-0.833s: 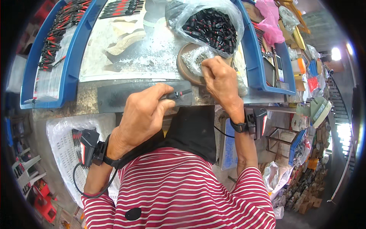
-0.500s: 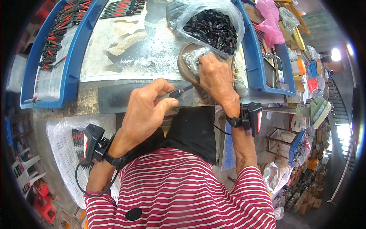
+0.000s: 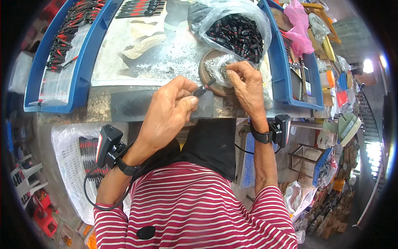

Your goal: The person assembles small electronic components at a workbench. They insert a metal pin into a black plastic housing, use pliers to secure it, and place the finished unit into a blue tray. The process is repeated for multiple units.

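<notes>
My left hand (image 3: 166,112) pinches a small black handle-like piece (image 3: 200,91) between thumb and fingers. The piece's thin dark end points up and right, toward a round brown dish (image 3: 203,75). In the dish lies a clear plastic bag (image 3: 217,68) of small silvery metal parts. My right hand (image 3: 248,85) is over the right side of this bag, thumb and forefinger pinched together; anything between them is too small to make out. Just behind, a large open plastic bag (image 3: 265,29) holds many black pieces (image 3: 236,35) with red marks.
On the left a blue tray (image 3: 78,79) holds red-and-black tools (image 3: 62,45); more tools (image 3: 141,8) lie in a row at the back. Another blue tray (image 3: 286,79) stands on the right. Below the bench edge is a white basket (image 3: 70,157) with similar tools.
My right hand has drawn back slightly to the right from the bag of metal parts, its fingertips now pinched. My left hand has shifted right and up with the black piece, closer to the dish.
</notes>
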`<move>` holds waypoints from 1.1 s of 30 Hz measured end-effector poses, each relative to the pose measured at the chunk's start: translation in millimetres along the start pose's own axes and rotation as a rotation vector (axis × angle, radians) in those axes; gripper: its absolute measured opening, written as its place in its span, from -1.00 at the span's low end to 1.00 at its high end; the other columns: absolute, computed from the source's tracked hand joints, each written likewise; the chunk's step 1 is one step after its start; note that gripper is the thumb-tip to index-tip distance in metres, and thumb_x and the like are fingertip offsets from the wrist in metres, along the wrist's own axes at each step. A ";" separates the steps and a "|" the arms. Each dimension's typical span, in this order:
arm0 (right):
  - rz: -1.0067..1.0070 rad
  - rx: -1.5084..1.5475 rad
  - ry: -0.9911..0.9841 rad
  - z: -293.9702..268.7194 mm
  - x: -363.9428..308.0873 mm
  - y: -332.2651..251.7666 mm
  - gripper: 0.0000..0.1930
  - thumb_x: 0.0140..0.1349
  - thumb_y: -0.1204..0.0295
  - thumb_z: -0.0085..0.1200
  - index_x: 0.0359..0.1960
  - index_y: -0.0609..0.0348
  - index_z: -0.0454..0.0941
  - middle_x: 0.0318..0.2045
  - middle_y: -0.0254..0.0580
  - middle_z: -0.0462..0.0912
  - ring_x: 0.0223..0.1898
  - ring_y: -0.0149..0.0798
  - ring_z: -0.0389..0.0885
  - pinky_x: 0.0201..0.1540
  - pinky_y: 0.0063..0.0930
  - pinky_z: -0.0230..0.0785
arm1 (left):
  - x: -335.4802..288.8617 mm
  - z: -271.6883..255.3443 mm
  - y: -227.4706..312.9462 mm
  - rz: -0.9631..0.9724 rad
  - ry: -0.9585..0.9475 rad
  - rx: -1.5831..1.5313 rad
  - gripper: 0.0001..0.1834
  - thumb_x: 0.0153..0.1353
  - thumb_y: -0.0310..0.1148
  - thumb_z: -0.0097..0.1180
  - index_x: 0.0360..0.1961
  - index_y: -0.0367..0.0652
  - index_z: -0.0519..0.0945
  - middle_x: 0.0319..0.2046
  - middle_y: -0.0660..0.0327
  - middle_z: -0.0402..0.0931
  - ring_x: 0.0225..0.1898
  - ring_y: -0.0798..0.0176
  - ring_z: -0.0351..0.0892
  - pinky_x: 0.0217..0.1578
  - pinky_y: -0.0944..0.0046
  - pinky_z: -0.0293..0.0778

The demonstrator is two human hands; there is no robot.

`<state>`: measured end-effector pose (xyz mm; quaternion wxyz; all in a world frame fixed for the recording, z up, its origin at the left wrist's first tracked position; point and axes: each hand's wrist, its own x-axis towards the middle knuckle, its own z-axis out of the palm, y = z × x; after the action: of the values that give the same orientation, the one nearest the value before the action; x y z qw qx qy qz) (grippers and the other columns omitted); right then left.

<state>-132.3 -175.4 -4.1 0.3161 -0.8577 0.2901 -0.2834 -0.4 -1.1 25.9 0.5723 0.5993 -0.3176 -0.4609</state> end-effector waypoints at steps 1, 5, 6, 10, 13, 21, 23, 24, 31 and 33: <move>0.036 0.054 -0.009 -0.6 -0.6 0.5 -0.93 0.07 0.57 0.06 -0.40 0.30 0.55 -0.50 -0.21 0.50 -0.53 -0.40 0.45 -0.43 -0.54 0.29 | 1.5 0.6 -0.5 -0.004 -0.005 -0.031 -0.81 0.15 -0.58 -0.09 -0.20 -0.41 0.40 -0.57 0.25 0.42 -0.59 0.51 0.32 -0.58 0.48 0.26; 0.141 0.201 -0.041 -3.0 -1.7 1.4 -0.92 0.10 0.55 0.08 -0.42 0.33 0.54 -0.52 -0.32 0.50 -0.53 -0.54 0.40 -0.45 -0.63 0.27 | 8.4 3.6 -4.1 0.013 -0.014 -0.046 -0.79 0.20 -0.49 -0.06 -0.16 -0.36 0.36 -0.54 0.23 0.44 -0.63 0.53 0.33 -0.67 0.55 0.24; 0.153 0.215 -0.041 -3.7 -1.7 0.7 -0.92 0.10 0.55 0.08 -0.42 0.33 0.54 -0.53 -0.33 0.51 -0.53 -0.55 0.39 -0.45 -0.64 0.27 | 9.8 4.3 -5.0 0.009 -0.013 -0.048 -0.79 0.20 -0.49 -0.06 -0.16 -0.36 0.35 -0.54 0.23 0.45 -0.63 0.53 0.33 -0.67 0.55 0.25; 0.204 0.251 -0.050 -6.0 -2.9 -7.6 -0.92 0.11 0.55 0.09 -0.42 0.33 0.54 -0.56 -0.35 0.53 -0.55 -0.57 0.39 -0.47 -0.65 0.26 | 14.3 7.1 -7.2 -0.016 0.004 -0.049 -0.79 0.20 -0.49 -0.06 -0.16 -0.37 0.35 -0.54 0.21 0.47 -0.63 0.52 0.35 -0.66 0.55 0.27; 0.164 0.209 -0.010 -5.7 -5.9 -16.9 -0.93 0.10 0.55 0.09 -0.41 0.32 0.54 -0.56 -0.35 0.53 -0.55 -0.57 0.39 -0.46 -0.65 0.26 | 16.3 8.9 -8.2 -0.026 0.032 -0.047 -0.79 0.20 -0.50 -0.05 -0.15 -0.37 0.35 -0.54 0.22 0.49 -0.63 0.53 0.35 -0.67 0.55 0.27; 0.041 0.141 0.084 6.7 -7.7 -16.8 -0.94 0.09 0.57 0.08 -0.47 0.31 0.48 -0.53 -0.26 0.46 -0.55 -0.46 0.40 -0.47 -0.57 0.27 | 17.7 13.7 -10.3 0.004 0.095 -0.021 -0.83 0.19 -0.54 -0.05 -0.18 -0.34 0.37 -0.55 0.25 0.49 -0.63 0.54 0.34 -0.66 0.56 0.27; 0.046 0.115 0.082 7.4 -7.6 -11.2 -0.94 0.09 0.57 0.07 -0.48 0.31 0.47 -0.53 -0.26 0.45 -0.56 -0.45 0.39 -0.47 -0.57 0.26 | 18.5 14.8 -11.6 0.031 0.126 0.029 -0.84 0.18 -0.56 -0.04 -0.20 -0.34 0.38 -0.56 0.25 0.48 -0.63 0.54 0.34 -0.65 0.55 0.27; 0.053 0.102 0.074 7.1 -7.6 -8.8 -0.94 0.09 0.57 0.07 -0.48 0.31 0.47 -0.53 -0.26 0.45 -0.56 -0.45 0.38 -0.47 -0.58 0.25 | 19.3 15.6 -12.4 0.051 0.139 0.053 -0.85 0.18 -0.57 -0.04 -0.21 -0.35 0.38 -0.56 0.25 0.48 -0.63 0.54 0.33 -0.65 0.55 0.27; 0.052 0.158 0.117 5.1 -9.9 -16.1 -0.97 0.09 0.60 0.06 -0.46 0.30 0.48 -0.53 -0.31 0.44 -0.55 -0.52 0.37 -0.48 -0.64 0.23 | 20.5 18.9 -16.2 0.136 0.185 0.156 -0.86 0.14 -0.60 -0.02 -0.24 -0.37 0.42 -0.57 0.24 0.49 -0.61 0.52 0.34 -0.60 0.50 0.29; 0.031 0.290 0.089 4.5 -15.3 -25.5 -0.97 0.11 0.60 0.06 -0.44 0.31 0.48 -0.52 -0.33 0.44 -0.54 -0.55 0.37 -0.47 -0.67 0.24 | 20.9 19.3 -16.5 0.137 0.189 0.173 -0.85 0.13 -0.60 -0.02 -0.24 -0.37 0.42 -0.57 0.24 0.49 -0.60 0.52 0.35 -0.59 0.50 0.30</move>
<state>-131.4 -147.3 6.4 0.4277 -0.7852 0.2729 -0.3551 -12.7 -25.3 7.4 0.5761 0.6641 -0.3410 -0.3329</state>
